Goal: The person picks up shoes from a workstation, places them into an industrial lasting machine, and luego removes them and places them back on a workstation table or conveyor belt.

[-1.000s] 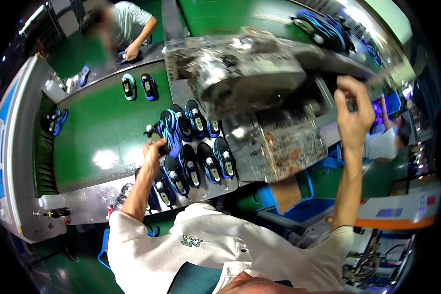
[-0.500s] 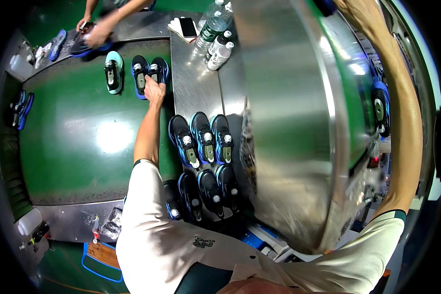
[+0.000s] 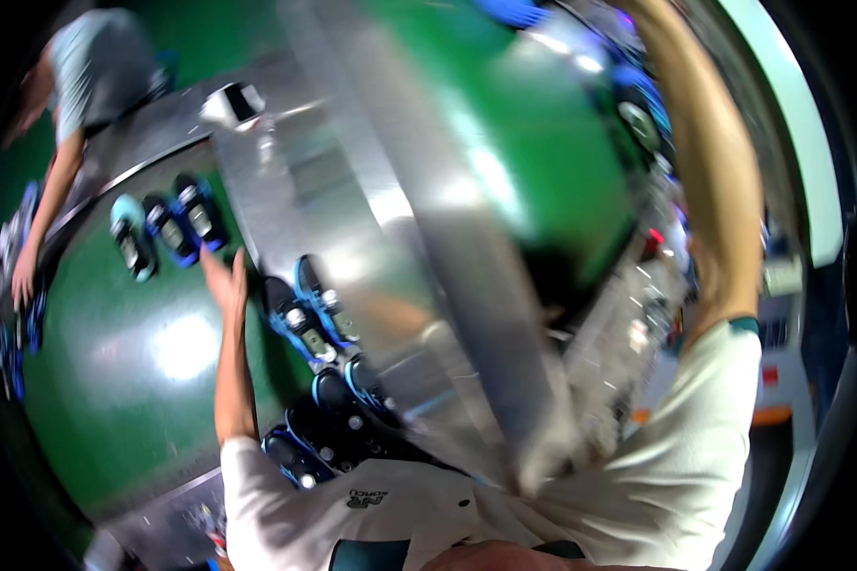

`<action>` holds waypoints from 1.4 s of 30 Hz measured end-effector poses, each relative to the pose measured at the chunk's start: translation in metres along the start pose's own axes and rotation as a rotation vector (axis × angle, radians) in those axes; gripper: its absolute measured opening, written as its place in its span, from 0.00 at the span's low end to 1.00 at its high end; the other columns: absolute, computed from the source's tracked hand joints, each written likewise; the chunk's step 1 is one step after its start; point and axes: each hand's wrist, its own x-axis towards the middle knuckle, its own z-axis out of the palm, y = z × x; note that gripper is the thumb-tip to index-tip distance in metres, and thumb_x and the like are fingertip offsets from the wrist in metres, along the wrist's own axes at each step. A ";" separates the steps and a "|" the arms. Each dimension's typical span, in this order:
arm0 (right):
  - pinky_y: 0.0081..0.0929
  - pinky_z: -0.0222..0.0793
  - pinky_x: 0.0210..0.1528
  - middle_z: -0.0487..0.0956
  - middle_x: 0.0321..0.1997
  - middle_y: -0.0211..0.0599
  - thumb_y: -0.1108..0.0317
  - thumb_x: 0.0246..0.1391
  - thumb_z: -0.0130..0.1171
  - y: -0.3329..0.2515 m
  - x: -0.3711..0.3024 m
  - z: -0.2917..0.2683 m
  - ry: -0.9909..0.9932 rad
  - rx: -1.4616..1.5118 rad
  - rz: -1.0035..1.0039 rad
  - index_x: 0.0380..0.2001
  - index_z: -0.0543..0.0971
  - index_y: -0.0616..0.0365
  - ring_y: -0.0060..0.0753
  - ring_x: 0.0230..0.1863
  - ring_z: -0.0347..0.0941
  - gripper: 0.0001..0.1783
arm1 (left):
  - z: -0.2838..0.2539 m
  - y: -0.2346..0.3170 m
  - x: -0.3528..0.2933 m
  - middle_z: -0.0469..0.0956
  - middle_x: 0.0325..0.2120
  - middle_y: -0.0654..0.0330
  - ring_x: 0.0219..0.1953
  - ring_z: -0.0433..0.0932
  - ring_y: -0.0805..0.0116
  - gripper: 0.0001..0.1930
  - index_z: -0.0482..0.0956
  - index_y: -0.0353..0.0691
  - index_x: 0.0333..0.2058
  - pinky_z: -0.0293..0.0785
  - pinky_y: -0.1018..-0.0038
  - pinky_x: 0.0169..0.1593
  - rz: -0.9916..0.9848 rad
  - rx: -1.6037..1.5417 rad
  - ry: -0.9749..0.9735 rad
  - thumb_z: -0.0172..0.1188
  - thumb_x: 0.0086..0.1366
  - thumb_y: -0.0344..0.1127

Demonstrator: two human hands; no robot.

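Observation:
My left hand (image 3: 225, 281) reaches over the green surface (image 3: 105, 400), fingers apart and holding nothing. Its fingertips are close to the heel of a black and blue shoe (image 3: 198, 211); whether they touch is unclear. A second black and blue shoe (image 3: 169, 228) lies beside that one, and a teal and black shoe (image 3: 129, 224) is farther left. My right arm (image 3: 709, 162) stretches up past the upper edge, which cuts off the hand. Near that forearm, blurred, is a blue and black shoe (image 3: 643, 119).
Several black and blue shoes (image 3: 338, 404) stand in rows on the metal table (image 3: 300, 205). A phone (image 3: 245, 100) rests on something white. At left, a co-worker's hand (image 3: 26, 276) is by other shoes (image 3: 34, 319). Another green surface (image 3: 524, 143) lies right of a metal edge.
The view has swung and blurred. My left hand has drawn back from the pair of shoes, its fingers spread. The co-worker has moved a hand to the shoes at far left.

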 end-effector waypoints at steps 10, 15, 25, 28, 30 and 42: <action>0.29 0.68 0.49 0.77 0.39 0.51 0.59 0.22 0.72 -0.025 -0.152 -0.081 0.569 0.240 0.103 0.40 0.72 0.66 0.43 0.44 0.74 0.37 | -0.123 0.203 -0.291 0.79 0.35 0.54 0.37 0.76 0.70 0.05 0.79 0.31 0.32 0.71 0.76 0.43 -0.389 -0.810 -0.681 0.57 0.58 0.26; 0.32 0.71 0.43 0.76 0.37 0.47 0.61 0.28 0.72 -0.056 -0.334 -0.177 0.766 0.353 0.022 0.44 0.68 0.67 0.37 0.36 0.75 0.38 | -0.128 0.348 -0.306 0.78 0.36 0.50 0.35 0.77 0.65 0.08 0.74 0.33 0.22 0.73 0.74 0.40 -0.138 -1.069 -1.313 0.59 0.59 0.28; 0.26 0.64 0.50 0.74 0.44 0.37 0.66 0.32 0.71 -0.190 -0.647 -0.187 0.968 0.281 0.975 0.49 0.68 0.61 0.28 0.46 0.71 0.37 | -0.075 0.520 -0.397 0.71 0.45 0.55 0.47 0.71 0.65 0.33 0.64 0.34 0.52 0.66 0.66 0.52 -0.237 -1.282 -1.741 0.56 0.59 0.56; 0.26 0.65 0.48 0.75 0.40 0.38 0.65 0.33 0.68 -0.235 -0.720 -0.190 1.080 0.146 1.386 0.48 0.68 0.59 0.28 0.44 0.71 0.35 | -0.087 0.510 -0.516 0.72 0.39 0.59 0.41 0.71 0.71 0.21 0.67 0.35 0.49 0.66 0.73 0.48 -0.105 -1.169 -1.710 0.57 0.62 0.40; 0.26 0.65 0.47 0.75 0.39 0.37 0.67 0.33 0.67 -0.275 -0.765 -0.185 1.249 0.051 1.513 0.47 0.68 0.60 0.26 0.41 0.70 0.33 | -0.120 0.526 -0.570 0.72 0.38 0.60 0.38 0.71 0.73 0.19 0.68 0.34 0.48 0.67 0.76 0.45 0.074 -1.170 -1.992 0.56 0.62 0.39; 0.24 0.65 0.50 0.75 0.41 0.32 0.80 0.32 0.64 -0.449 -0.956 -0.219 1.696 -0.084 1.807 0.51 0.69 0.61 0.24 0.42 0.70 0.35 | -0.194 0.521 -0.770 0.72 0.44 0.60 0.44 0.69 0.76 0.26 0.62 0.31 0.56 0.65 0.80 0.48 0.555 -0.521 -2.728 0.56 0.63 0.38</action>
